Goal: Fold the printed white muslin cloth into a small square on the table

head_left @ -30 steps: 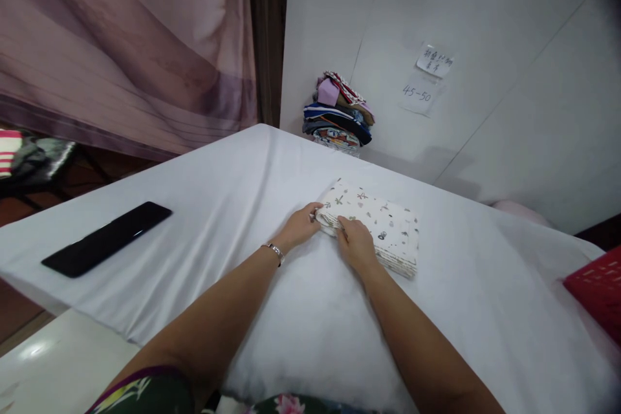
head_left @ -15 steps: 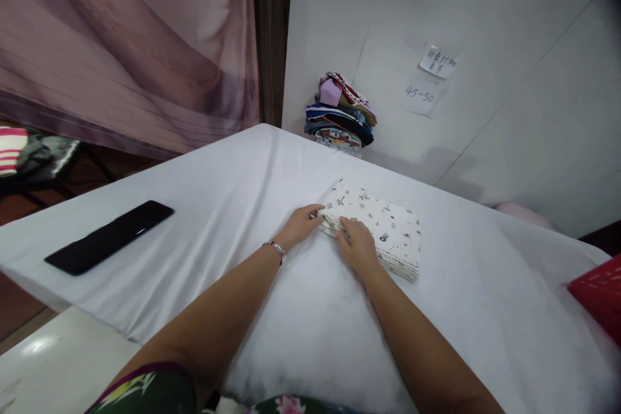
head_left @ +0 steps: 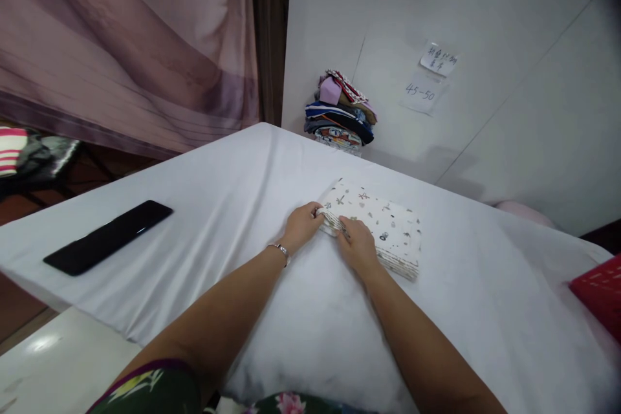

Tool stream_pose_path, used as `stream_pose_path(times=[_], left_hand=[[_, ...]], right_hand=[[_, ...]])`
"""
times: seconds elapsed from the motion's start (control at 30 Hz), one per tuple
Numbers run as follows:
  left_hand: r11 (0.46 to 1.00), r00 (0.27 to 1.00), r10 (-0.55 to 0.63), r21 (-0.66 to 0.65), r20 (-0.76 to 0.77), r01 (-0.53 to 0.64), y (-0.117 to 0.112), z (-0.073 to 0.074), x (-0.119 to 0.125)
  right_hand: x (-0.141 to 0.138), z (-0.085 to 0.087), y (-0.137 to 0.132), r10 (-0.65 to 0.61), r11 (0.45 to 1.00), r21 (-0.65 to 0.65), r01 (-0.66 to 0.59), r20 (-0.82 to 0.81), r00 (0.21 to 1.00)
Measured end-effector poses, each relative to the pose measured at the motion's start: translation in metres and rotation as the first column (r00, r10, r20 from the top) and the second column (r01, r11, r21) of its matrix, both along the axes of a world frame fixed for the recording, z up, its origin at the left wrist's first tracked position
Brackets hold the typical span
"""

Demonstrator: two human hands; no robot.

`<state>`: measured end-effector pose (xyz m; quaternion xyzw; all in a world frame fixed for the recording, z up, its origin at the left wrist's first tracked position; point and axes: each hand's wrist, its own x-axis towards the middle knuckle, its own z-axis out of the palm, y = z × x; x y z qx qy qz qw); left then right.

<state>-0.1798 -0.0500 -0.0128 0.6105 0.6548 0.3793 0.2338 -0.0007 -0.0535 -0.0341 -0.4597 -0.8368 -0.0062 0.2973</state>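
Observation:
A white cloth (head_left: 388,226) with a small grey-green print lies folded into a thick rectangle, its layered edge toward me. At its near left corner, my left hand (head_left: 301,225) is closed on the edge, fingers curled over it. My right hand (head_left: 358,242) grips the same near edge a little to the right, the thumb in front and the fingers against the layers. Between the two hands the edge bulges up slightly. The fingertips are partly hidden in the fabric.
The cloth rests on a white-covered table (head_left: 208,207). A flat black object (head_left: 109,237) lies at the left. A pile of folded clothes (head_left: 339,113) stands by the wall beyond the far edge. Something red (head_left: 601,294) sits at the right edge. Paper notes (head_left: 421,92) hang on the wall.
My left hand has shifted very slightly at the cloth's corner, its wrist a little further right. My right hand and the folded cloth look almost unchanged.

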Motion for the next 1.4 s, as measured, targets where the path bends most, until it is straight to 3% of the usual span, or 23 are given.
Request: stream_pose_path(times=[0.23,0.67,0.97,1.4], left_hand=[[1.0,1.0,0.012,-0.013,0.011,-0.012,0.006,-0.005,0.001],[0.999,0.998,0.037,0.031,-0.049,-0.035,0.009,-0.005,0.002],[0.999,0.998,0.013,-0.044,-0.062,-0.016,0.009,-0.006,-0.002],[0.993,0.993,-0.116,-0.032,0.021,0.117,0.009,-0.005,-0.009]], right_hand=[[-0.001,-0.002,0.003,-0.022,1.0,0.016,0.021,0.062,0.998],[-0.008,0.005,0.004,-0.029,0.999,0.034,0.029,-0.007,1.0],[-0.01,0.004,0.003,0.0,1.0,-0.012,0.001,0.037,0.999],[-0.01,0.005,0.003,-0.013,0.999,-0.048,0.014,0.024,1.0]])
